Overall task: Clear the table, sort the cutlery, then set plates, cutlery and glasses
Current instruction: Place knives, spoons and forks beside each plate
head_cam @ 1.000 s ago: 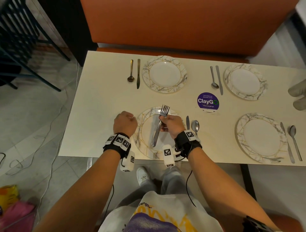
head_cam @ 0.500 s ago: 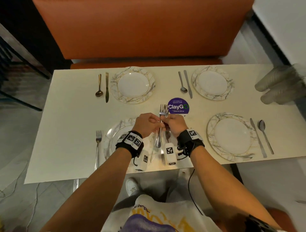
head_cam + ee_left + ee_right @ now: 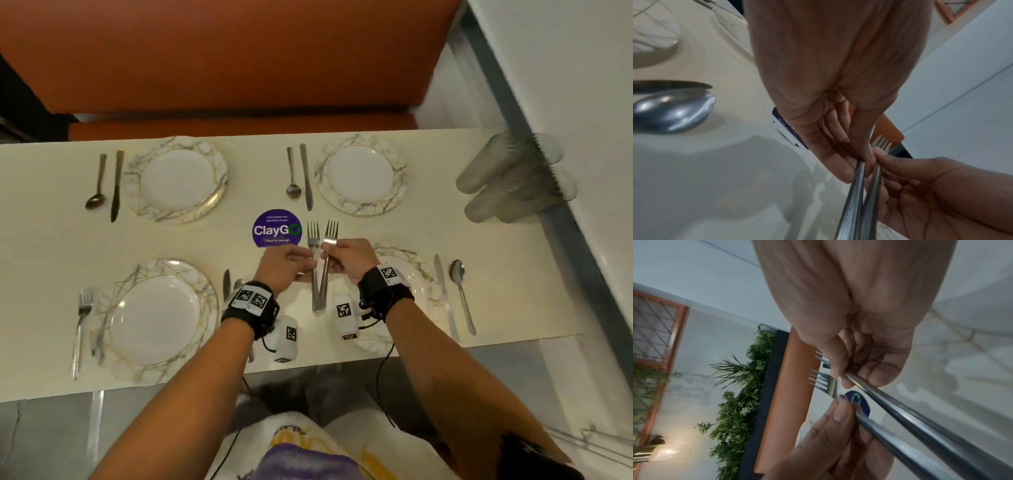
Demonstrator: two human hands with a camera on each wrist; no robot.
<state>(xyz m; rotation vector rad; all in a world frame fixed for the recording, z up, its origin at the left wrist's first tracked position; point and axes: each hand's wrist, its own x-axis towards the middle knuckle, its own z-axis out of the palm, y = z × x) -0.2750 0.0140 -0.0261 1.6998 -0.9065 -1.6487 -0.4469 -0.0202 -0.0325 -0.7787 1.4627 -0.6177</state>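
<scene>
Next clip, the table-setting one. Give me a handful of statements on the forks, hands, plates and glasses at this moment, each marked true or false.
1. Each hand holds one fork. True: left hand pinches the left fork, right hand the right fork.
2. The forks' handle ends are spread apart. False: they meet; the tines are apart.
3. A fork lies left of the near left plate. True.
4. The far plates have forks beside them. False: spoon and knife only.
5. The glasses stand at each setting. False: stacked at the table's right end.

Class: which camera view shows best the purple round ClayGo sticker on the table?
The head view: the whole purple round ClayGo sticker lies unobstructed, its lettering legible. The left wrist view shows only a dark sliver beside the left hand; the right wrist view shows a small part between fork handles.
</scene>
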